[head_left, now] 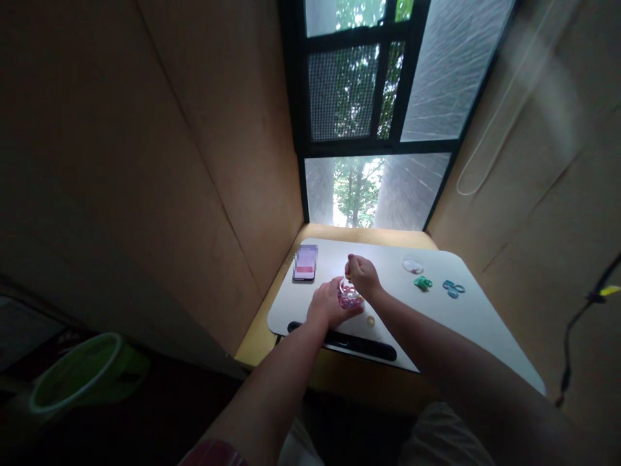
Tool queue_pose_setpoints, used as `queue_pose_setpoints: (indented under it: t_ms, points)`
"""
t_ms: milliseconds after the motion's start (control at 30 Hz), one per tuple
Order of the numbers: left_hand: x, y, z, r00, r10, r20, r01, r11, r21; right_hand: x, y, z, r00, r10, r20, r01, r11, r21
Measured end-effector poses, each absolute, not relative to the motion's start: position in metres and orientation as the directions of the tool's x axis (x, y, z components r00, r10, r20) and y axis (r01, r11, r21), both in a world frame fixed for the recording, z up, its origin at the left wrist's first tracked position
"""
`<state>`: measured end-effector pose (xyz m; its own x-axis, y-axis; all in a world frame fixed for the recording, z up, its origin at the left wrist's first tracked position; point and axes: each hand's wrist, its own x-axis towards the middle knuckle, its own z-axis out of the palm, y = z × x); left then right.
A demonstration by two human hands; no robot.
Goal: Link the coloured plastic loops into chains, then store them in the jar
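Observation:
My left hand [328,303] is wrapped round a small clear jar [350,299] holding several pink, red and pale ring-shaped pieces that look like small hair ties. Right above the jar's mouth, my right hand [363,275] is closed in a pinch. A speck of yellow shows at its fingertips, too small to name. One yellowish ring [370,321] lies on the white tabletop just in front of the jar. Farther right are a bunch of green rings [423,283] and a loose group of blue rings [453,289]. A round clear lid [413,265] rests behind the green bunch.
The white lap table [485,323] stands on a wooden ledge [259,336] below a window. A phone [305,263] lies at its back left, and a black bar [359,345] runs along the front edge. A green bin [92,375] is low on the left.

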<state>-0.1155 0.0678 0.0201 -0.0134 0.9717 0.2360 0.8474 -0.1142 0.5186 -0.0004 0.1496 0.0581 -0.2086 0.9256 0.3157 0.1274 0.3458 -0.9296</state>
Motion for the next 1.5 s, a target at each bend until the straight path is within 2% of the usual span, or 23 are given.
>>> queue_pose_setpoints:
  t_ms: [233, 333, 500, 600, 667, 700, 767, 833, 900, 967, 1033, 1100, 1267, 1500]
  points:
    - [-0.116, 0.067, 0.018, -0.013, 0.973, 0.231, 0.853, -0.109, 0.511, -0.001, 0.151, 0.052, -0.221, 0.913, 0.344, 0.128, 0.376, -0.918]
    - [-0.116, 0.066, 0.018, -0.016, 0.972, 0.233, 0.851, -0.109, 0.514, 0.002, 0.153, 0.051, -0.237, 0.894, 0.381, 0.22, 0.431, -0.875]
    - [-0.115, 0.067, 0.018, -0.023, 0.975, 0.222, 0.851, -0.097, 0.516, 0.018, 0.15, 0.066, -0.387, 0.818, 0.424, 0.378, 0.561, -0.737]
    - [-0.114, 0.068, 0.018, -0.032, 0.978, 0.208, 0.862, -0.079, 0.5, 0.03, 0.145, 0.084, -0.672, 0.619, 0.407, 0.409, 0.768, -0.493]
    - [-0.114, 0.069, 0.017, -0.03, 0.975, 0.22, 0.867, -0.084, 0.492, 0.04, 0.143, 0.095, -0.767, 0.524, 0.371, 0.36, 0.83, -0.426]
    - [-0.114, 0.07, 0.016, -0.022, 0.974, 0.224, 0.868, -0.093, 0.488, 0.046, 0.143, 0.099, -0.763, 0.521, 0.383, 0.367, 0.837, -0.406]
    - [-0.115, 0.07, 0.014, -0.002, 0.969, 0.248, 0.865, -0.123, 0.487, 0.059, 0.144, 0.102, -0.693, 0.594, 0.409, 0.458, 0.8, -0.387]
    - [-0.115, 0.07, 0.013, 0.007, 0.962, 0.272, 0.861, -0.144, 0.488, 0.076, 0.143, 0.099, -0.604, 0.72, 0.343, 0.612, 0.694, -0.379]
    - [-0.116, 0.07, 0.012, 0.014, 0.958, 0.286, 0.857, -0.159, 0.491, 0.091, 0.137, 0.089, -0.579, 0.807, 0.116, 0.729, 0.577, -0.368]
    - [-0.116, 0.07, 0.011, 0.018, 0.955, 0.295, 0.853, -0.169, 0.494, 0.103, 0.128, 0.076, -0.607, 0.783, -0.136, 0.768, 0.534, -0.355]
    - [-0.116, 0.07, 0.01, 0.015, 0.953, 0.302, 0.851, -0.17, 0.497, 0.109, 0.116, 0.062, -0.631, 0.733, -0.253, 0.765, 0.533, -0.363]
    - [-0.116, 0.07, 0.01, 0.012, 0.952, 0.307, 0.851, -0.171, 0.497, 0.108, 0.107, 0.051, -0.644, 0.729, -0.233, 0.752, 0.548, -0.367]
    - [-0.116, 0.069, 0.011, 0.018, 0.948, 0.317, 0.852, -0.18, 0.492, 0.096, 0.1, 0.038, -0.6, 0.794, -0.094, 0.783, 0.561, -0.268]
    - [-0.117, 0.069, 0.01, 0.021, 0.948, 0.318, 0.851, -0.184, 0.492, 0.089, 0.094, 0.037, -0.567, 0.822, -0.054, 0.791, 0.525, -0.313]
